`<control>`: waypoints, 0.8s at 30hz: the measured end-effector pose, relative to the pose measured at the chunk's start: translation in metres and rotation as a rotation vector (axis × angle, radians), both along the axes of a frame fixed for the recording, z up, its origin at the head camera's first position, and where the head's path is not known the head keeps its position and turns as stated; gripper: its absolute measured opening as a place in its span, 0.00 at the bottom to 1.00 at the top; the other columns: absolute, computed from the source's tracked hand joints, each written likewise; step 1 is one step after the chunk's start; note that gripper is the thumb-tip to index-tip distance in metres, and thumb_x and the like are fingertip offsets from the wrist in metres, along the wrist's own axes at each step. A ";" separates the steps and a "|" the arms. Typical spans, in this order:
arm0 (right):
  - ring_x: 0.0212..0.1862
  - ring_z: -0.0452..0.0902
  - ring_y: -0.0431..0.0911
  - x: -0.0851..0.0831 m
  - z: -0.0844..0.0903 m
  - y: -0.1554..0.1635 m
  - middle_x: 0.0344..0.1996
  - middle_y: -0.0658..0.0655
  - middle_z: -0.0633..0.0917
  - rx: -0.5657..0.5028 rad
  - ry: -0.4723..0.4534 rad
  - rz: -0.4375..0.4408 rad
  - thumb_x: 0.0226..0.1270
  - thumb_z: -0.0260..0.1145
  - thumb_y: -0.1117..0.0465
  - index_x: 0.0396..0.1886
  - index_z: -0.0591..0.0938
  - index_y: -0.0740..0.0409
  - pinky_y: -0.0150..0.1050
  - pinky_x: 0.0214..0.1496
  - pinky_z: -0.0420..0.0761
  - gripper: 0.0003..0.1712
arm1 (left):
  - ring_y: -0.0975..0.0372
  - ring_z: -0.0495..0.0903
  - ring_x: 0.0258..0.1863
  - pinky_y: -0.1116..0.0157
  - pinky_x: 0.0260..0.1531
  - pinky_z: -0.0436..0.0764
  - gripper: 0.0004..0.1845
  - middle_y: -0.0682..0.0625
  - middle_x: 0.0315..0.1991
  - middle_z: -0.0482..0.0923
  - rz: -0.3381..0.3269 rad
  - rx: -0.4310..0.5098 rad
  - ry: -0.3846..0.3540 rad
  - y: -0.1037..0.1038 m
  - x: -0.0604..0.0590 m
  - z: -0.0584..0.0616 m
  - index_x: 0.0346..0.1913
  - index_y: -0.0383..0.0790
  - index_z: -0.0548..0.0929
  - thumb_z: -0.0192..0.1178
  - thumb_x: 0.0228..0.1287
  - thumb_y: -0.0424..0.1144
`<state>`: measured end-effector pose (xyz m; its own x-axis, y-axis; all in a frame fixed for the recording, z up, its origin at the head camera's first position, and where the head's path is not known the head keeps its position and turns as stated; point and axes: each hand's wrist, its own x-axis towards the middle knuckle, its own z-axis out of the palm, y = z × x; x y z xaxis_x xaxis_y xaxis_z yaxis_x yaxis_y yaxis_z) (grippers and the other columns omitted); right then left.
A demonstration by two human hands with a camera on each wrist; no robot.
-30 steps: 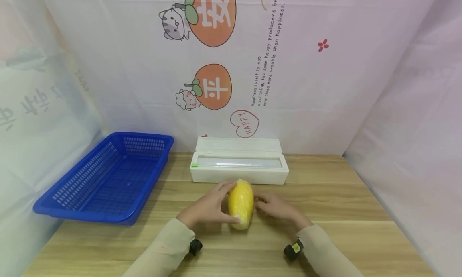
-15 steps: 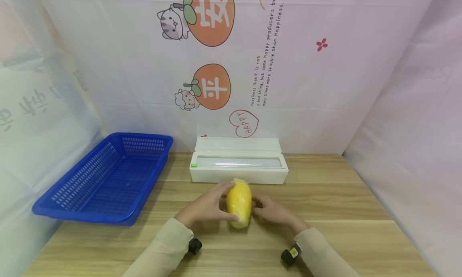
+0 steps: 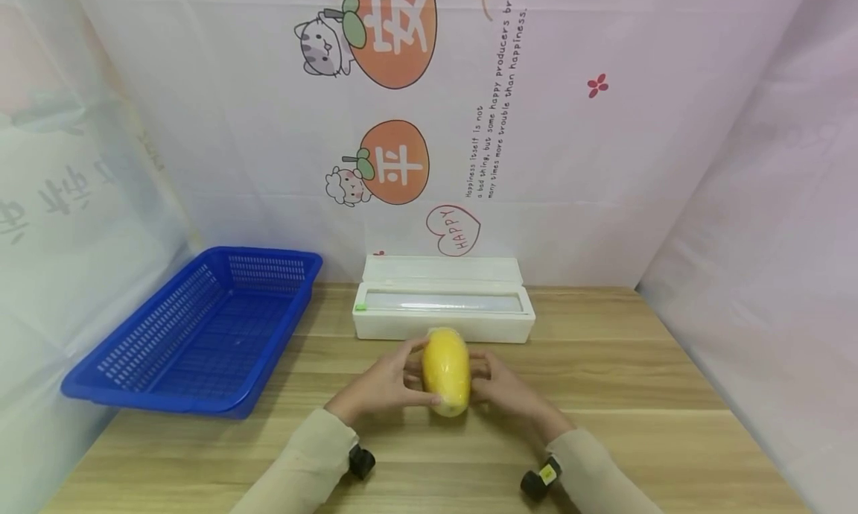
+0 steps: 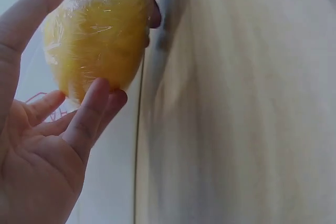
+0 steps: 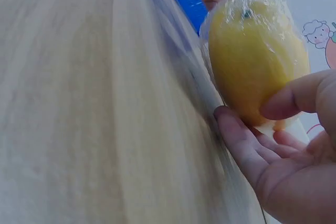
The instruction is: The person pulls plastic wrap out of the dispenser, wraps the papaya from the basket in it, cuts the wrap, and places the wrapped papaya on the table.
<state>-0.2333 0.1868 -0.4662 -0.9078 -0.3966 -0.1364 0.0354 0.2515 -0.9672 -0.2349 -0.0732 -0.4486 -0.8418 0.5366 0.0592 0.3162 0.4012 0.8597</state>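
Note:
A yellow mango [image 3: 447, 372] wrapped in clear cling film is held up just above the table, between both hands. My left hand [image 3: 383, 384] grips its left side, thumb at the near end and fingers toward the far end. From the right, my right hand [image 3: 506, 391] holds it with thumb and fingers. Wrinkled film shows on the mango [image 4: 102, 35] in the left wrist view. In the right wrist view, the right thumb presses on the mango [image 5: 252, 61], with the fingers beneath, and loose film stands out along its edge.
Behind the mango stands a white cling film box [image 3: 445, 326], lid up, with a film roll inside and a green slider at its left end. A blue plastic basket [image 3: 271, 365] sits at the left. Printed cloth [image 3: 563, 164] hangs around the wooden table [image 3: 603, 365].
The mango has been turned a little between the hands, so its near end faces me more. My right fingers have shifted up along its right side. Box and basket have stayed put.

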 end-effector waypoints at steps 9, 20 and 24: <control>0.44 0.83 0.54 0.005 0.002 -0.004 0.65 0.74 0.69 -0.088 -0.016 -0.079 0.67 0.63 0.63 0.74 0.59 0.59 0.48 0.46 0.85 0.39 | 0.51 0.72 0.64 0.50 0.61 0.73 0.55 0.43 0.70 0.66 0.024 -0.041 0.054 -0.003 -0.002 -0.009 0.75 0.42 0.61 0.78 0.48 0.59; 0.53 0.80 0.56 0.009 0.001 -0.003 0.64 0.64 0.71 -0.120 -0.048 -0.169 0.64 0.65 0.57 0.75 0.62 0.49 0.49 0.53 0.79 0.40 | 0.56 0.73 0.63 0.54 0.64 0.72 0.59 0.51 0.69 0.68 0.000 -0.019 0.136 -0.005 -0.006 -0.013 0.76 0.45 0.57 0.80 0.45 0.57; 0.57 0.78 0.58 0.010 0.003 -0.001 0.67 0.67 0.70 -0.125 -0.032 -0.136 0.66 0.65 0.55 0.78 0.59 0.51 0.56 0.62 0.74 0.43 | 0.59 0.73 0.63 0.54 0.65 0.70 0.58 0.52 0.69 0.70 -0.005 -0.019 0.129 -0.005 -0.008 -0.016 0.76 0.48 0.58 0.80 0.45 0.57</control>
<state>-0.2233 0.1854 -0.4628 -0.9502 -0.2861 -0.1235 0.0923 0.1203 -0.9884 -0.2425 -0.0780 -0.4645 -0.8250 0.5432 0.1562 0.4257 0.4153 0.8039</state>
